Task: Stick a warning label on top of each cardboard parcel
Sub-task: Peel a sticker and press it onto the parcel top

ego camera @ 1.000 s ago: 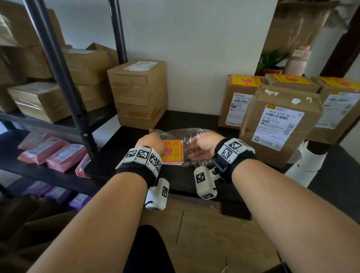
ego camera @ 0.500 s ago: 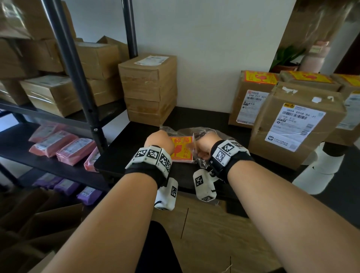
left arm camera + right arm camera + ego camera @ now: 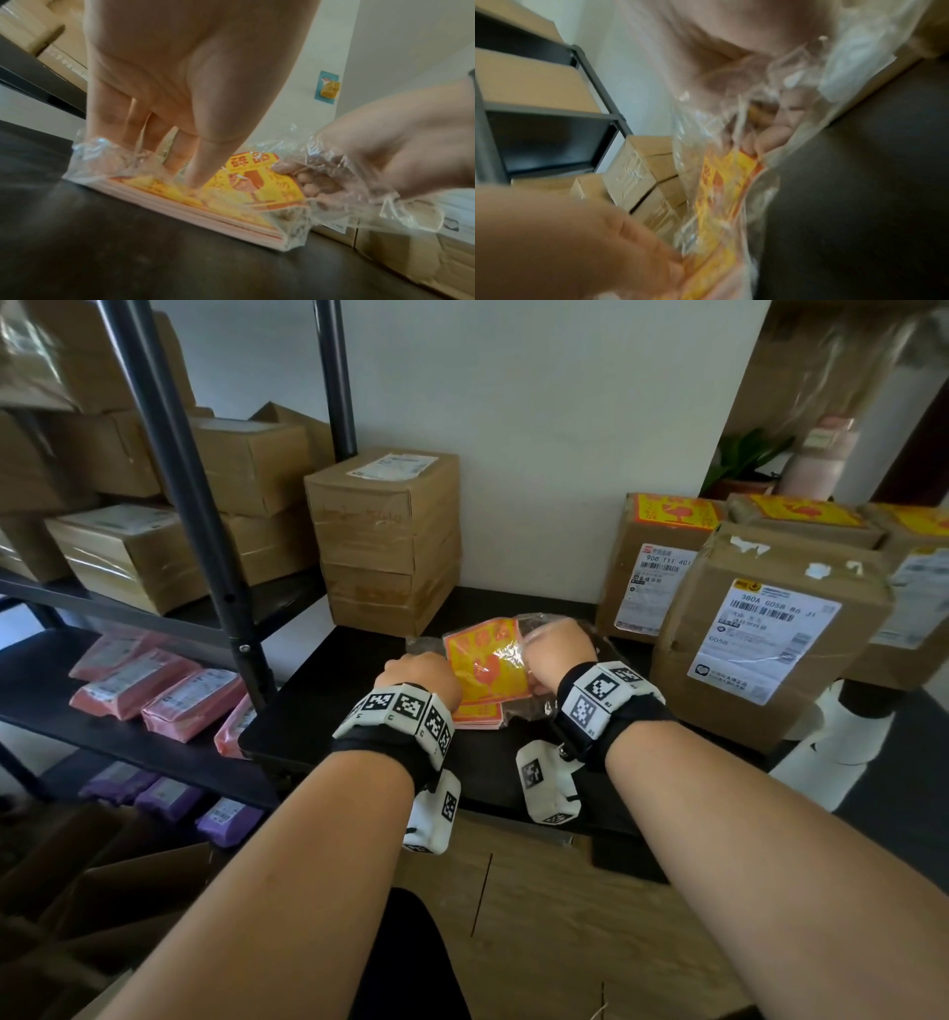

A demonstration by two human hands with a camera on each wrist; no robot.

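From the head view the right hand (image 3: 557, 645) pinches one warning label (image 3: 485, 662) up out of the clear bag (image 3: 529, 711) near the middle of the black table (image 3: 318, 726), right of grey shelving (image 3: 205, 516), while the unlabelled parcel (image 3: 770, 629) waits right; in the left wrist view the left hand (image 3: 185, 81) presses straight fingers on the label stack (image 3: 192, 205), and the film could snag; the right wrist view is blurred.

Yellow-and-red labels (image 3: 485, 667), brown parcels (image 3: 765, 634), black table (image 3: 328, 716).

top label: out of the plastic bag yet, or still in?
Partly out. The top label is lifted off the stack, the right hand pinching it inside the bag; the left hand presses the stack down.
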